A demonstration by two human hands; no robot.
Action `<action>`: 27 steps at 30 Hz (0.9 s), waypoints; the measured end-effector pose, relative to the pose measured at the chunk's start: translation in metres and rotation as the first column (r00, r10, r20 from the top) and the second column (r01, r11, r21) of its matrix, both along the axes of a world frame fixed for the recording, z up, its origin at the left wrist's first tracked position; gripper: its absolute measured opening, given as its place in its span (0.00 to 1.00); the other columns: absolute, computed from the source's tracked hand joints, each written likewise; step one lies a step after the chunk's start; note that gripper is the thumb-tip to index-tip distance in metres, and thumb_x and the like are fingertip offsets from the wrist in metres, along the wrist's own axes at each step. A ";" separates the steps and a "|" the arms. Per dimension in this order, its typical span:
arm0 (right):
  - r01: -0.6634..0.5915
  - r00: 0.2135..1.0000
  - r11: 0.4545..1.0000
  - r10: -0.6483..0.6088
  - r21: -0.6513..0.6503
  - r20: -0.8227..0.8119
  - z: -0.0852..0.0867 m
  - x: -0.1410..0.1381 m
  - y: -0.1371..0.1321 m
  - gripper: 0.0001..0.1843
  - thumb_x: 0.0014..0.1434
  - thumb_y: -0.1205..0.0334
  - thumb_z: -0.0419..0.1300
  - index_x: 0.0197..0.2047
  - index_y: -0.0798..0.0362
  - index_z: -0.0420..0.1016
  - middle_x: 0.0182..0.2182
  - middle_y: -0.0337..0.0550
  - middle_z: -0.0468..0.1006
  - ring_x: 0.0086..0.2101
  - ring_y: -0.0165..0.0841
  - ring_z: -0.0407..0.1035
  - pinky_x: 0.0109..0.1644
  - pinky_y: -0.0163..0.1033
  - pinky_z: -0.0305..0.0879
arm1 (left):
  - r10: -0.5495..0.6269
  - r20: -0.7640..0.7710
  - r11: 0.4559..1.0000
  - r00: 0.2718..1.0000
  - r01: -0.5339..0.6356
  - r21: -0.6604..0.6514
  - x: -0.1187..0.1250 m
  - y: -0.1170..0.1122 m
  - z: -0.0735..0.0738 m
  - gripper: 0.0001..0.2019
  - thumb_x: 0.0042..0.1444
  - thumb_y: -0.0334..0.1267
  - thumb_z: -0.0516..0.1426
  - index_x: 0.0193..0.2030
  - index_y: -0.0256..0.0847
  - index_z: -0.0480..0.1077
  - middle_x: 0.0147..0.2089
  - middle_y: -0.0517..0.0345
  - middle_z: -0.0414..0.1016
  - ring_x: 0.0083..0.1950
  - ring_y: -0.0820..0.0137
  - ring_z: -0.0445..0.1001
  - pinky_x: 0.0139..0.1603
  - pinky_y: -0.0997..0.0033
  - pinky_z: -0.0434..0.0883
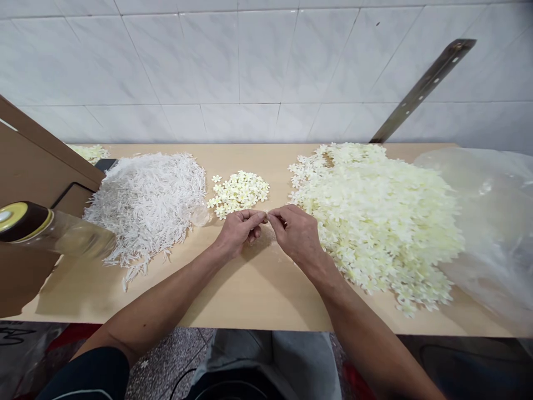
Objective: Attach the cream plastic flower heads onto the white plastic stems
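Meeting over the middle of the counter point(250, 289), the left hand point(238, 229) and the right hand point(296, 230) both pinch one tiny pale piece point(267, 216), fingertips narrow and the other fingers curled; what it is, I cannot tell. Both wrists turn inward. The heap of white sticks point(147, 200) lies on the left and the big heap of cream flowers point(375, 216) on the right, probably for easy reach. A small flower pile point(239, 191) sits just behind.
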State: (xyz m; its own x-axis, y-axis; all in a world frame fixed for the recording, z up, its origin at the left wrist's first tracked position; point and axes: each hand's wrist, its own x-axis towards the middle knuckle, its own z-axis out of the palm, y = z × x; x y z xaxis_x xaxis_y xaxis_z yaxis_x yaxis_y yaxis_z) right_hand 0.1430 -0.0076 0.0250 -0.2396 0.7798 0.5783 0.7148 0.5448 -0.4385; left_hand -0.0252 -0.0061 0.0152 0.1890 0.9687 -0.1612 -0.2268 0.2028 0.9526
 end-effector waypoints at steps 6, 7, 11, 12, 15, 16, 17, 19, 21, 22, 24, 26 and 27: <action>0.024 0.998 0.999 -0.022 -0.042 0.066 -0.001 -0.002 -0.001 0.09 0.64 0.65 0.59 0.34 0.52 0.79 0.30 0.42 0.82 0.32 0.34 0.73 0.39 0.38 0.63 | -0.013 0.043 0.998 0.999 0.016 -0.055 -0.002 0.003 -0.006 0.23 0.48 0.56 0.69 0.32 0.35 0.75 0.21 0.62 0.67 0.19 0.80 0.60 0.19 0.77 0.53; 0.031 0.997 0.998 -0.028 -0.045 0.066 -0.001 -0.002 -0.001 0.09 0.64 0.65 0.59 0.34 0.52 0.80 0.29 0.42 0.81 0.31 0.34 0.73 0.38 0.38 0.63 | -0.015 0.047 0.998 0.999 0.017 -0.057 -0.002 0.003 -0.008 0.22 0.48 0.56 0.69 0.31 0.35 0.75 0.20 0.62 0.66 0.19 0.80 0.60 0.19 0.77 0.53; 0.065 0.998 0.996 -0.064 -0.063 0.014 0.001 -0.002 -0.002 0.09 0.62 0.64 0.60 0.32 0.52 0.81 0.27 0.41 0.81 0.28 0.32 0.73 0.36 0.36 0.62 | -0.025 0.078 0.997 0.997 0.031 -0.076 -0.003 0.006 -0.009 0.22 0.48 0.54 0.69 0.31 0.34 0.74 0.20 0.63 0.66 0.18 0.81 0.58 0.18 0.77 0.52; 0.075 0.997 0.994 -0.076 -0.076 -0.003 0.002 -0.002 -0.002 0.09 0.62 0.64 0.60 0.33 0.52 0.81 0.27 0.41 0.81 0.28 0.31 0.73 0.35 0.36 0.63 | -0.026 0.088 0.996 0.996 0.033 -0.085 -0.003 0.006 -0.009 0.22 0.48 0.54 0.70 0.31 0.34 0.74 0.20 0.63 0.66 0.18 0.81 0.58 0.18 0.77 0.52; 0.087 0.993 0.982 -0.098 -0.168 -0.061 0.004 -0.002 -0.002 0.08 0.60 0.64 0.60 0.34 0.52 0.82 0.27 0.40 0.82 0.27 0.32 0.74 0.35 0.35 0.65 | -0.025 0.136 0.994 0.990 0.040 -0.105 -0.002 0.009 -0.009 0.21 0.46 0.52 0.71 0.31 0.33 0.74 0.21 0.62 0.67 0.18 0.83 0.57 0.17 0.78 0.51; 0.078 0.991 0.973 -0.100 -0.219 -0.091 0.005 -0.002 -0.002 0.08 0.60 0.64 0.60 0.35 0.52 0.82 0.26 0.40 0.82 0.27 0.32 0.75 0.34 0.35 0.66 | -0.026 0.154 0.993 0.988 0.043 -0.108 -0.002 0.009 -0.010 0.21 0.46 0.52 0.71 0.31 0.33 0.74 0.22 0.62 0.69 0.18 0.83 0.57 0.17 0.78 0.50; 0.062 0.987 0.959 -0.101 -0.277 -0.129 0.005 -0.001 -0.001 0.08 0.60 0.63 0.60 0.35 0.51 0.82 0.26 0.39 0.82 0.27 0.33 0.76 0.34 0.35 0.67 | -0.025 0.172 0.993 0.985 0.045 -0.109 -0.002 0.010 -0.010 0.21 0.46 0.51 0.72 0.30 0.33 0.74 0.24 0.60 0.70 0.18 0.84 0.57 0.17 0.78 0.50; 0.009 0.967 0.919 -0.108 -0.394 -0.230 0.006 -0.001 0.000 0.08 0.60 0.62 0.60 0.36 0.51 0.82 0.24 0.39 0.82 0.27 0.33 0.77 0.33 0.35 0.69 | -0.026 0.199 0.993 0.980 0.049 -0.108 -0.002 0.011 -0.012 0.21 0.46 0.51 0.72 0.30 0.33 0.74 0.28 0.58 0.73 0.18 0.85 0.58 0.16 0.78 0.50; -0.052 0.934 0.876 -0.128 -0.479 -0.335 0.007 -0.001 0.001 0.08 0.61 0.59 0.61 0.36 0.52 0.81 0.24 0.39 0.82 0.27 0.34 0.79 0.33 0.35 0.71 | -0.025 0.214 0.993 0.976 0.049 -0.109 -0.002 0.012 -0.013 0.21 0.46 0.51 0.72 0.30 0.33 0.74 0.29 0.58 0.74 0.18 0.85 0.58 0.16 0.78 0.50; -0.081 0.918 0.858 -0.135 -0.507 -0.374 0.008 -0.001 0.001 0.09 0.61 0.58 0.61 0.37 0.52 0.81 0.25 0.39 0.82 0.27 0.34 0.79 0.33 0.35 0.72 | -0.020 0.219 0.993 0.976 0.045 -0.109 -0.002 0.012 -0.013 0.21 0.46 0.51 0.72 0.30 0.33 0.74 0.30 0.58 0.74 0.18 0.85 0.58 0.16 0.78 0.50; -0.127 0.901 0.839 -0.126 -0.530 -0.416 0.010 -0.001 0.000 0.11 0.63 0.55 0.61 0.38 0.53 0.81 0.26 0.40 0.83 0.28 0.34 0.80 0.34 0.35 0.73 | -0.002 0.222 0.994 0.975 0.027 -0.108 -0.001 0.012 -0.012 0.22 0.45 0.51 0.72 0.30 0.33 0.73 0.29 0.58 0.74 0.18 0.85 0.58 0.16 0.78 0.50; -0.147 0.910 0.850 -0.085 -0.506 -0.406 0.012 -0.001 -0.001 0.13 0.63 0.53 0.61 0.40 0.53 0.82 0.28 0.42 0.84 0.29 0.35 0.80 0.35 0.36 0.74 | 0.008 0.208 0.995 0.978 0.012 -0.097 -0.001 0.012 -0.012 0.22 0.45 0.52 0.72 0.30 0.33 0.74 0.27 0.59 0.73 0.18 0.84 0.58 0.17 0.77 0.50; -0.139 0.922 0.865 -0.064 -0.481 -0.381 0.012 -0.001 -0.001 0.14 0.63 0.52 0.62 0.41 0.53 0.83 0.29 0.42 0.84 0.29 0.35 0.80 0.36 0.36 0.74 | 0.008 0.195 0.996 0.981 0.009 -0.087 -0.001 0.011 -0.012 0.22 0.46 0.52 0.71 0.30 0.34 0.74 0.25 0.60 0.72 0.18 0.84 0.58 0.17 0.77 0.50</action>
